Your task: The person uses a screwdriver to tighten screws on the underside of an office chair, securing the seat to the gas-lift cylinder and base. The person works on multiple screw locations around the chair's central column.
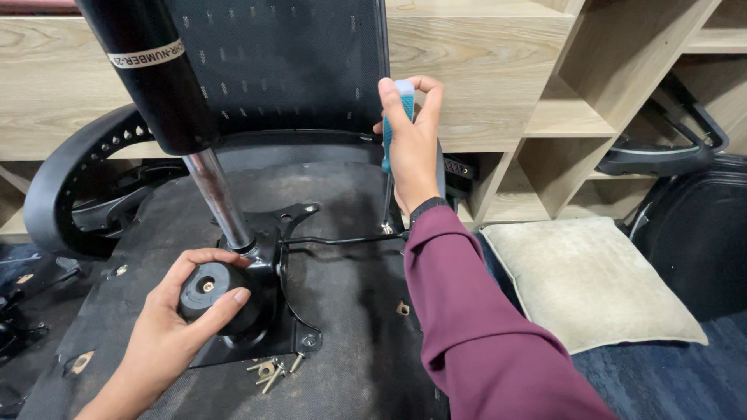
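1. Landmark: an overturned office chair seat underside [342, 311], dark fabric, fills the lower middle of the view. All positions below are given relative to it.
2. A black metal mechanism plate [284, 311] lies on the seat underside, left of centre.
3. A chrome gas-lift column [218, 198] rises from the plate, tilting up and left into a black cylinder sleeve [148, 70].
4. Left hand [183, 315]: closed around a round black knob [208, 292] at the plate's left side, thumb on top, fingers curled beneath.
5. Right hand [412, 144]: gripping the blue handle of a screwdriver [393, 140], held upright above the seat's far right part. The shaft points down, with its tip at a thin black lever rod [342, 239] that runs rightward from the plate. A maroon sleeve [482, 327] covers the forearm.
6. Loose screws [272, 369], about 3 or 4, lie on the seat just in front of the plate's near edge.
7. A black mesh backrest [288, 62] stands behind the seat's far edge.
8. A curved black armrest [66, 179] sits off the seat's left side.
9. A beige cushion [587, 284] lies on the floor to the seat's right.
10. Wooden shelving [545, 70] stands behind the seat, beyond the backrest.
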